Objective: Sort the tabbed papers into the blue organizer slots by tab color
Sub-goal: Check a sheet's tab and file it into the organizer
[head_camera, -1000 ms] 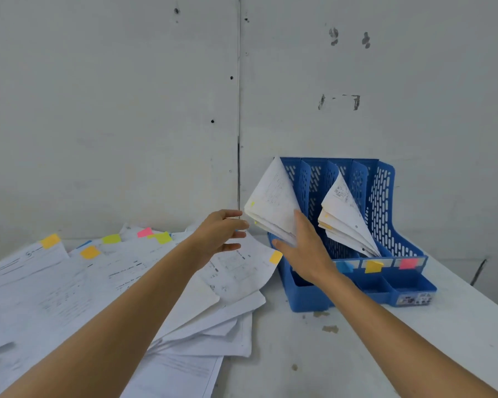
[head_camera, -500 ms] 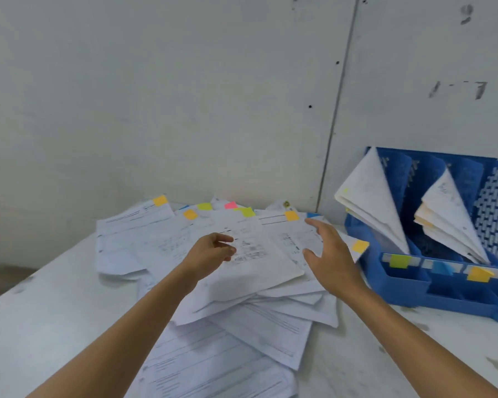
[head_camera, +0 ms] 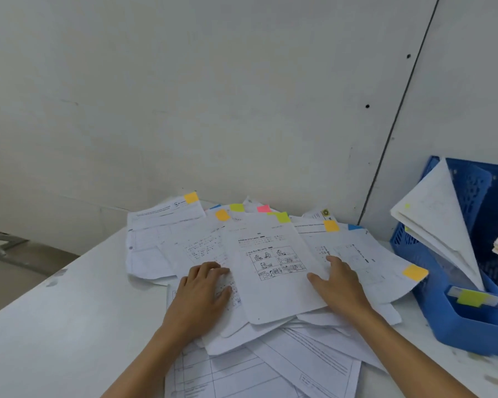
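Between the hands lies the top sheet [head_camera: 273, 271], long axis six to twelve o'clock, green tab [head_camera: 282, 217] at twelve; left hand [head_camera: 202, 291] and right hand [head_camera: 338, 282] rest flat at its edges, each grip empty; blue organizer [head_camera: 443, 326] stands at three.

The person's left hand [head_camera: 202, 291] and right hand [head_camera: 338, 285] are bare. The left forearm [head_camera: 156, 354] and right forearm [head_camera: 408, 349] are bare as well, from wrist to the lower edge of the view. The nails are too blurred to tell.
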